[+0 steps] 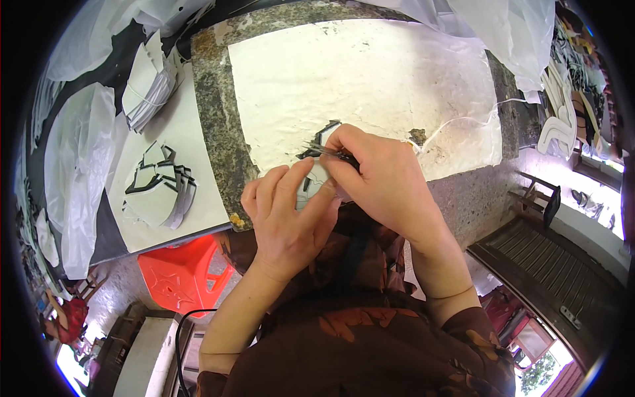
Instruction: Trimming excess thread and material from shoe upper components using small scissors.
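Observation:
Low over the near edge of a white sheet point(370, 79), my two hands meet around a flat white cut piece with black edging point(317, 178), which looks like a shoe-upper part. My left hand point(291, 212) pinches this piece between thumb and fingers. In my right hand point(380, 172) is a small dark metal tool with narrow pointed blades point(324, 149), like thread snips; its handle is mostly hidden by my fingers. The blades lie across the piece's black edging, close to my left fingertips.
At left lies a fanned stack of similar white pieces with black edging point(155, 195). Behind it stands a tied bundle of white pieces point(147, 92). Clear plastic bags point(79, 172) lie further left. A stone slab point(221, 119) supports the sheet. Below the table is a red plastic stool point(175, 274).

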Demonstrator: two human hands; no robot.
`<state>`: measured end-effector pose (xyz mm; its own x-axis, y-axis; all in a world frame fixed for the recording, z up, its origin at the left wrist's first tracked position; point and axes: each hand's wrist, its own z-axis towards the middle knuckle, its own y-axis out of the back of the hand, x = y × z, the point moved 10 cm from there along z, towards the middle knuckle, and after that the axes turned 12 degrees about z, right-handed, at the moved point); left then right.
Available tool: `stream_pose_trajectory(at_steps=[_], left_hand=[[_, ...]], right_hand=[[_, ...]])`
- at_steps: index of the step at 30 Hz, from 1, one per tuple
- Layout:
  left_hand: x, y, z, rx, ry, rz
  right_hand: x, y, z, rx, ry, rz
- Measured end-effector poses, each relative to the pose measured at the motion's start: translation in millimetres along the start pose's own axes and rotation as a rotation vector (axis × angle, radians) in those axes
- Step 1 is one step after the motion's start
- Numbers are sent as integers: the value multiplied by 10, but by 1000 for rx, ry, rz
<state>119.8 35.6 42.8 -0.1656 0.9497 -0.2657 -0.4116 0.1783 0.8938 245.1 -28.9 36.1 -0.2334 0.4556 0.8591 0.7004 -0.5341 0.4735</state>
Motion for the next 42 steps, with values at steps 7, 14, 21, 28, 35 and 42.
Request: stream_pose_trajectory(at_steps=[7, 14, 21, 28, 35, 42], left_hand=[[2, -4, 14, 38, 22, -35], [9, -36, 9, 43, 19, -25], [18, -17, 77, 86, 73, -27], [-9, -35, 139, 198, 97, -11], [-24, -20, 151, 193, 93, -8], [-38, -33, 163, 224, 78, 8]], right_hand=[[-47, 96, 9, -47, 8, -42], [-115, 105, -5, -59, -21, 45], [-136, 95, -18, -47, 11, 87], [-229, 216, -45, -50, -46, 107], [-260, 239, -38, -37, -54, 91], [-284, 227, -42, -38, -64, 119]])
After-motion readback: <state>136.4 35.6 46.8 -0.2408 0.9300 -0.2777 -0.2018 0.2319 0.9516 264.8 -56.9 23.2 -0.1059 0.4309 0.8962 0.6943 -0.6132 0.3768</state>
